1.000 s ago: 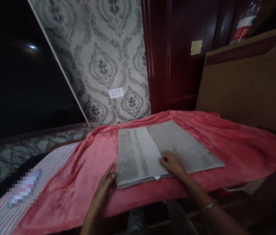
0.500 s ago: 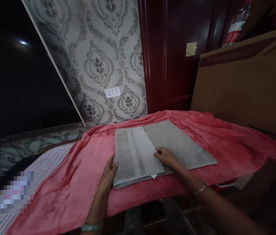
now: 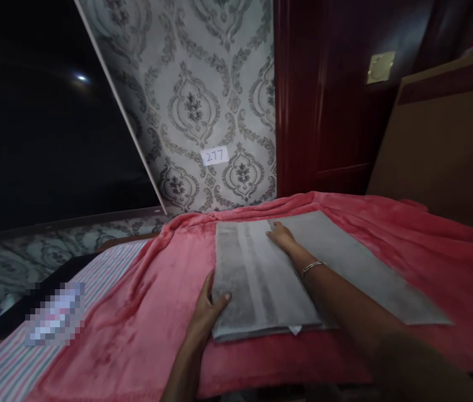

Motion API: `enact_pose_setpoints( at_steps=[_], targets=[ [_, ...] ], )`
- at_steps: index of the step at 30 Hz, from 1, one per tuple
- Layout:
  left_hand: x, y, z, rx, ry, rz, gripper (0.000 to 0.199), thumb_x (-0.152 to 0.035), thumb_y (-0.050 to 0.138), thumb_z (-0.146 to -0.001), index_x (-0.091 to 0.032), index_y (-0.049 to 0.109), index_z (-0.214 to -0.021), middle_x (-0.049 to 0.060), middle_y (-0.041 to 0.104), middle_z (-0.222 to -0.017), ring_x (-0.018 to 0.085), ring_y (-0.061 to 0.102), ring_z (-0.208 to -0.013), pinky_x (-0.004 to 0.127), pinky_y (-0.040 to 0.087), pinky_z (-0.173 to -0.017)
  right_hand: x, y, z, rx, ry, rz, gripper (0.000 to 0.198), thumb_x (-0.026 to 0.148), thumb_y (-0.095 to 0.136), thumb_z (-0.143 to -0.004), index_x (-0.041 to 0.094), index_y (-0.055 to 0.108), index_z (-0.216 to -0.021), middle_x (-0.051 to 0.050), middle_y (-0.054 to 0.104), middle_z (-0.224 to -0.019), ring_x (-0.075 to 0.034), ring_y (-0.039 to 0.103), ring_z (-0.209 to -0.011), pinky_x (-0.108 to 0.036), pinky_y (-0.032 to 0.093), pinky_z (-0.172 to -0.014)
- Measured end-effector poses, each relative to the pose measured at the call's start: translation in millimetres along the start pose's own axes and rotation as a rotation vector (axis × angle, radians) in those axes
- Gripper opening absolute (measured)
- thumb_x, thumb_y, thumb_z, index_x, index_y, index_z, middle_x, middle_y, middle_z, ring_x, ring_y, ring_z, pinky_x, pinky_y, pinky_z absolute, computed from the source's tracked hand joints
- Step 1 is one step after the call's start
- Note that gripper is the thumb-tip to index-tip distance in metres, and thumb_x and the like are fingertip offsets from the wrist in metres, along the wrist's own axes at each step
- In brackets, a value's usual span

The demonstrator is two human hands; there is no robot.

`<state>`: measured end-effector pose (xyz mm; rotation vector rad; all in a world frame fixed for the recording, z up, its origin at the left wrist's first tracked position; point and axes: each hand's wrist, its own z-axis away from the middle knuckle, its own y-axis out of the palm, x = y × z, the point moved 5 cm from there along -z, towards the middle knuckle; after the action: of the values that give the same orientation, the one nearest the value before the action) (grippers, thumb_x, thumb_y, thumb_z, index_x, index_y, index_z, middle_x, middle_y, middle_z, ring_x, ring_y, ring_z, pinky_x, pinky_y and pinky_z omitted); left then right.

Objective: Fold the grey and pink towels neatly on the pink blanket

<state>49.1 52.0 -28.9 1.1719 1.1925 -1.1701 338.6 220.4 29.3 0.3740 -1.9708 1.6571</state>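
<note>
A grey towel (image 3: 345, 257) lies partly folded on a pink blanket, its left part doubled over with a pale band along the flap. At the towel's left folded edge is my left hand (image 3: 208, 312), thumb spread over the top and fingers stretched along the side. My right hand (image 3: 282, 237) is at the far end of the flap's right edge, its fingers curled and closed on the cloth. The right forearm hides part of the towel. A small white tag (image 3: 295, 330) sticks out at the near edge.
The pink blanket (image 3: 165, 312) spreads over a striped cloth (image 3: 110, 268). A dark screen (image 3: 60, 139) stands at the left. Behind are patterned wallpaper with a card marked 277 (image 3: 215, 156) and a dark red door (image 3: 328, 111). A cardboard box (image 3: 449, 139) stands at the right.
My right hand has moved away from me along the flap's edge, from near its middle to the far end. My left hand stays at the left edge. The view has shifted.
</note>
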Motion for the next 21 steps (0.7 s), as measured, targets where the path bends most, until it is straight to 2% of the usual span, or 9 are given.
enact_pose_setpoints(
  at_steps=[4, 8, 10, 12, 14, 15, 17, 19, 21],
  targets=[
    [-7.1, 2.7, 4.5, 0.047, 0.027, -0.043, 0.105, -0.051, 0.082, -0.067, -0.020, 0.034, -0.155, 0.015, 0.048, -0.153, 0.032, 0.051, -0.135, 0.040, 0.050, -0.106, 2.7, 17.2, -4.3, 0.001, 0.033, 0.026, 0.057, 0.025, 0.049, -0.093, 0.018, 0.042, -0.149, -0.017, 0.066, -0.129, -0.026, 0.065, -0.113, -0.033, 0.048, -0.088],
    [-5.2, 0.3, 9.3, 0.025, 0.051, -0.054, 0.096, -0.049, 0.079, -0.070, -0.018, 0.040, -0.152, 0.014, 0.050, -0.151, 0.030, 0.050, -0.136, 0.039, 0.047, -0.108, 0.1, 24.2, -0.6, -0.004, 0.026, 0.063, 0.057, 0.022, 0.042, -0.096, 0.019, 0.037, -0.153, -0.017, 0.063, -0.131, -0.028, 0.062, -0.118, -0.038, 0.046, -0.094],
    [-4.7, -4.8, 8.8, 0.032, 0.048, -0.075, 0.093, -0.051, 0.076, -0.071, -0.015, 0.042, -0.150, 0.016, 0.054, -0.147, 0.031, 0.054, -0.132, 0.041, 0.049, -0.105, 0.2, 22.0, 0.2, 0.008, 0.013, 0.078, 0.057, 0.020, 0.042, -0.096, 0.018, 0.038, -0.152, -0.018, 0.062, -0.133, -0.028, 0.062, -0.118, -0.038, 0.047, -0.094],
    [-13.5, -12.9, 2.0, -0.007, 0.067, -0.196, 0.089, -0.051, 0.073, -0.072, -0.014, 0.045, -0.148, 0.017, 0.061, -0.137, 0.032, 0.060, -0.124, 0.044, 0.052, -0.100, 4.7, 17.0, 0.3, 0.019, -0.004, 0.095, 0.057, 0.018, 0.045, -0.093, 0.014, 0.041, -0.150, -0.022, 0.060, -0.134, -0.030, 0.061, -0.118, -0.040, 0.047, -0.094],
    [-38.3, -15.7, -13.6, -0.095, 0.174, -0.421, 0.082, -0.046, 0.068, -0.075, -0.015, 0.046, -0.148, 0.016, 0.063, -0.134, 0.032, 0.060, -0.121, 0.047, 0.050, -0.101, 16.1, 11.1, 0.8, 0.010, -0.048, 0.110, 0.060, 0.016, 0.048, -0.091, 0.014, 0.042, -0.151, -0.023, 0.052, -0.144, -0.032, 0.053, -0.129, -0.043, 0.044, -0.100],
    [-55.2, -11.1, -24.4, -0.139, 0.256, -0.555, 0.077, -0.042, 0.065, -0.078, -0.017, 0.045, -0.149, 0.015, 0.061, -0.138, 0.032, 0.058, -0.125, 0.048, 0.047, -0.105, 24.3, 9.1, 1.6, 0.001, -0.086, 0.118, 0.061, 0.017, 0.048, -0.091, 0.016, 0.040, -0.152, -0.022, 0.045, -0.151, -0.032, 0.045, -0.136, -0.045, 0.040, -0.106],
    [-85.9, 15.7, -50.4, -0.101, 0.406, -0.775, 0.069, -0.034, 0.054, -0.086, -0.017, 0.041, -0.152, 0.013, 0.047, -0.153, 0.029, 0.044, -0.140, 0.047, 0.036, -0.116, 42.5, 8.8, 4.7, -0.010, -0.188, 0.144, 0.062, 0.020, 0.047, -0.093, 0.019, 0.036, -0.155, -0.016, 0.029, -0.162, -0.030, 0.026, -0.148, -0.048, 0.029, -0.115],
    [-98.0, 53.0, -78.3, 0.014, 0.391, -1.000, 0.067, -0.027, 0.049, -0.089, -0.009, 0.038, -0.153, 0.017, 0.039, -0.158, 0.028, 0.033, -0.148, 0.043, 0.025, -0.122, 55.3, 14.3, 8.9, -0.001, -0.275, 0.180, 0.062, 0.026, 0.042, -0.097, 0.018, 0.030, -0.158, -0.012, 0.020, -0.166, -0.027, 0.012, -0.153, -0.052, 0.018, -0.120],
    [-93.1, 82.4, -99.3, 0.031, 0.304, -1.229, 0.066, -0.031, 0.048, -0.093, -0.004, 0.036, -0.153, 0.022, 0.031, -0.161, 0.033, 0.024, -0.152, 0.047, 0.020, -0.123, 56.6, 25.5, 12.3, 0.056, -0.302, 0.215, 0.062, 0.033, 0.038, -0.100, 0.018, 0.026, -0.159, -0.011, 0.019, -0.167, -0.026, 0.009, -0.154, -0.054, 0.012, -0.121]
  ],
)
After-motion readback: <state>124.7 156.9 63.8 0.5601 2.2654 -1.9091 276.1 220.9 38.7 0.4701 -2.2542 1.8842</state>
